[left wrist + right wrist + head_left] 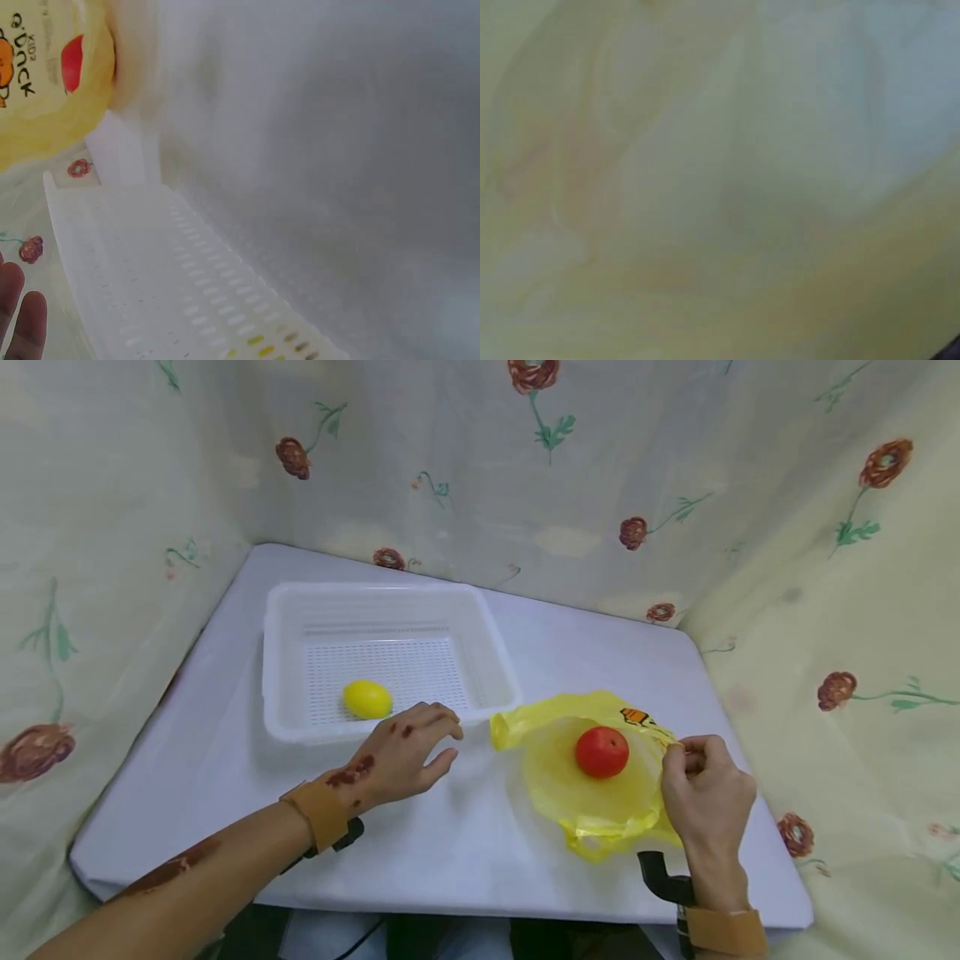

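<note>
Lower right: yellow bag (592, 802) pointing left, long axis running sideways; right hand (708, 789) pinching its right edge; left hand (405, 753) spreading thumb.

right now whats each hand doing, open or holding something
Left hand: open, holding nothing, near the white basket.
Right hand: closed, pinching the edge of the yellow bag.

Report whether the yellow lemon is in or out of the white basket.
In: the lemon lies inside the basket, on its perforated floor.
</note>
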Tool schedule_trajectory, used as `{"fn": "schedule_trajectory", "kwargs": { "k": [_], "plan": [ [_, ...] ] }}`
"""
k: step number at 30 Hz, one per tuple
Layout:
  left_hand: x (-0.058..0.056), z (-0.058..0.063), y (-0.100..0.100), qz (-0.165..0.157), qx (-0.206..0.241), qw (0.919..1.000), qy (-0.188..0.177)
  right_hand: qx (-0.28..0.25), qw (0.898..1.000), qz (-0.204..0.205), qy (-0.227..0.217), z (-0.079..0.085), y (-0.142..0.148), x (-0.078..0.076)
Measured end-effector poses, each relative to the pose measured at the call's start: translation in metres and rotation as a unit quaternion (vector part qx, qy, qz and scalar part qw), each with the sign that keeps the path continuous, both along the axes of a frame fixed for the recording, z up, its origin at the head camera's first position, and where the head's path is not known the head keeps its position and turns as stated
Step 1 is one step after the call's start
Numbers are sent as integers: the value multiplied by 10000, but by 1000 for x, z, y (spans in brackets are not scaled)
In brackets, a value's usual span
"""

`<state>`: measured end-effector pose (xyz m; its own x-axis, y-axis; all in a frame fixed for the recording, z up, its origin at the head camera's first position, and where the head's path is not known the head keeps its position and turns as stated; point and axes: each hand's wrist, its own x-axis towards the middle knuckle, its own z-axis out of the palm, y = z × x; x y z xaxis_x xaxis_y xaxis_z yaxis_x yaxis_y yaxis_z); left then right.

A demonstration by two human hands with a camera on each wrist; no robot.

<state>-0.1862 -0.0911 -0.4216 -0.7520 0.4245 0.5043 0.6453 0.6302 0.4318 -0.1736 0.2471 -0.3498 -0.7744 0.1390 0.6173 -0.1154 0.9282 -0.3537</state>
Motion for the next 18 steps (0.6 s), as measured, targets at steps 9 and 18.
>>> {"fn": "schedule_trajectory", "kwargs": {
  "k": [9,18],
  "plan": [
    [-6,7,-7,108,-170,9997,-109,24,10000,22,-93,-6,0,0],
    [-14,21,-15,248,-392,9989,-27,6,9999,122,-71,-8,0,1]
  ]
}}
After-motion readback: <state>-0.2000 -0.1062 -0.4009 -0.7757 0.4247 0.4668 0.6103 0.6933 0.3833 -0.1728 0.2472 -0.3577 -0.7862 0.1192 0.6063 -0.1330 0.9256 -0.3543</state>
